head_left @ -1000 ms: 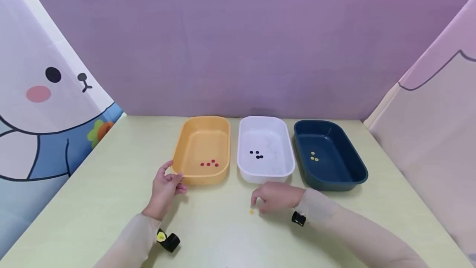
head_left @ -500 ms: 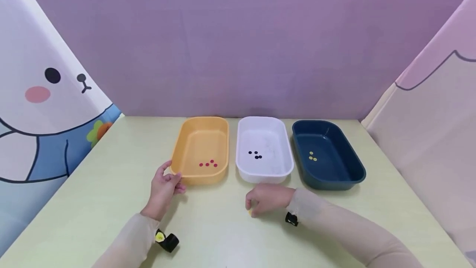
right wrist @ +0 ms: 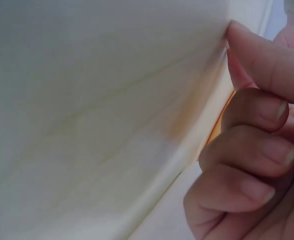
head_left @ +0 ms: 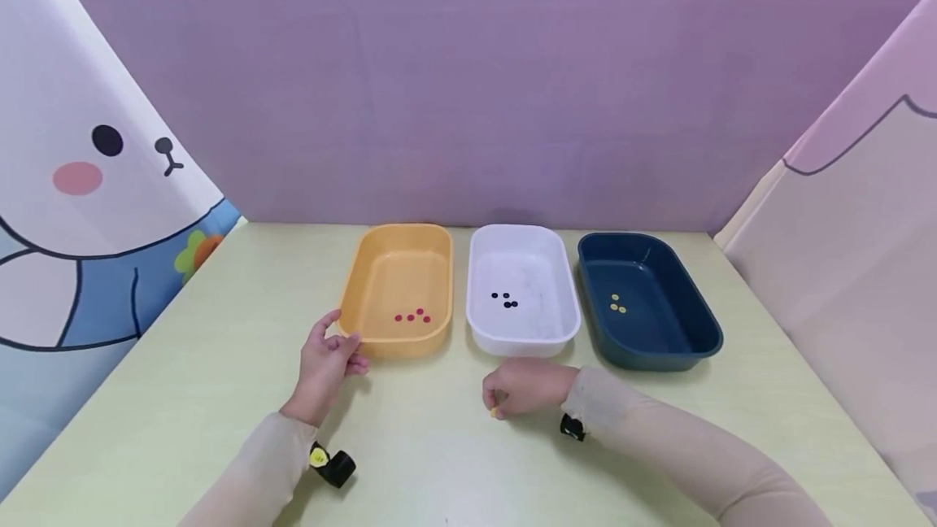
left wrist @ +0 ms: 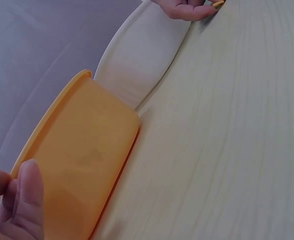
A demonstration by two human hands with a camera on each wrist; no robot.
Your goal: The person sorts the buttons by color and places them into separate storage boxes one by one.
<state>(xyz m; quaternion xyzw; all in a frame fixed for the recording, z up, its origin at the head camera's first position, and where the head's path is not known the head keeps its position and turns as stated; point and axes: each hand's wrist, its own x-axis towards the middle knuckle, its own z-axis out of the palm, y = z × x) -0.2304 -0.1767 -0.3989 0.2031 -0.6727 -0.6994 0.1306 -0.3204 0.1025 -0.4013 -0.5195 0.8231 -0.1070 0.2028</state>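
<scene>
My left hand [head_left: 326, 368] holds the near left corner of the orange tray [head_left: 398, 348], thumb at its outer wall and index finger at its rim. Several red buttons [head_left: 411, 318] lie in that tray. In front of the white tray [head_left: 523, 346], my right hand [head_left: 529, 386] pinches a small yellow button [head_left: 494, 412] between thumb and index finger, low over the table. The button also shows at the fingertips in the left wrist view; the right wrist view does not show it clearly. Several black buttons [head_left: 507, 300] lie in the white tray.
A dark blue tray [head_left: 681, 360] stands to the right of the white one, with three yellow buttons [head_left: 618, 304] inside. All three trays stand in a row on the pale table [head_left: 410, 462], before a purple backdrop [head_left: 468, 88]. Printed cloths flank both sides.
The yellow button lay on the table below my right hand. That hand has moved slightly left and down and now pinches it. My left hand stays at the orange tray.
</scene>
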